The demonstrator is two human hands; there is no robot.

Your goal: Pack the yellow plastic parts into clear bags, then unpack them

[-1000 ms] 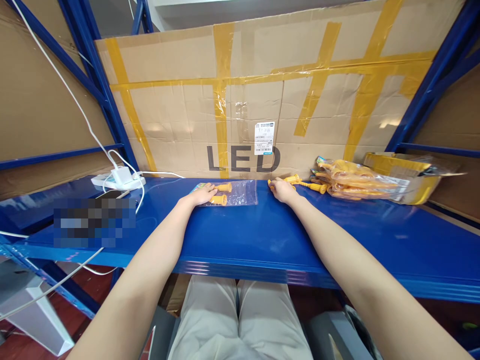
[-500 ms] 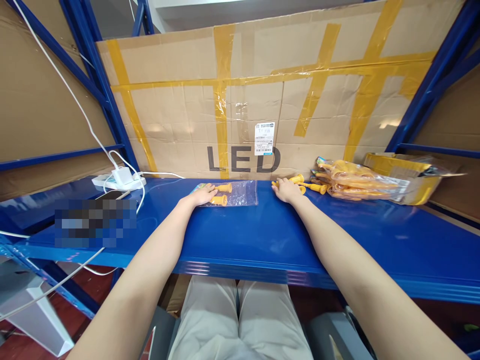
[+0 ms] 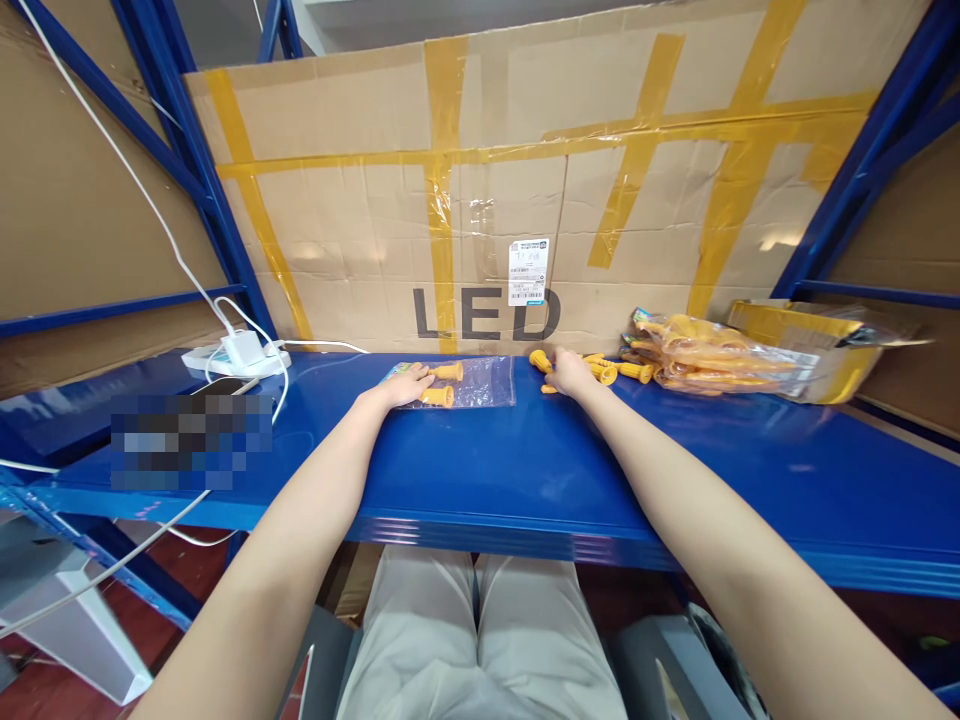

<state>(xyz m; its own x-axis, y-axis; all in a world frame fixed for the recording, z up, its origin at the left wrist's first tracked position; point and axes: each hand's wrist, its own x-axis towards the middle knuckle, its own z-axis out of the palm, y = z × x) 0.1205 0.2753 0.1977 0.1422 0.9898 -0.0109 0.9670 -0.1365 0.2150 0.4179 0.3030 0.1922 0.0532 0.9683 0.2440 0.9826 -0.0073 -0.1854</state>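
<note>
My left hand (image 3: 405, 387) lies on a clear plastic bag (image 3: 491, 382), its fingers stretched over the bag's colourful left end. Two yellow plastic pieces with flared ends, the upper piece (image 3: 448, 371) and the lower piece (image 3: 438, 397), stick out from under those fingers. Whether they are inside the bag or on top of it, I cannot tell. My right hand (image 3: 572, 374) has its fingers closed on a yellow flared piece (image 3: 538, 360), whose wide end points left. More loose yellow pieces (image 3: 636, 372) lie just right of that hand, partly hidden by it.
Filled bags of yellow pieces (image 3: 705, 355) lie at the right, against an open cardboard box (image 3: 847, 365). A large taped cardboard sheet (image 3: 360, 250) stands behind the blue shelf (image 3: 480, 470). At left are a white power strip (image 3: 244, 352), cables and a blurred dark object (image 3: 191, 430).
My right hand has closed on a yellow piece; its flared end now shows left of the fingers. My left hand stays on the bag. The view has tilted slightly.
</note>
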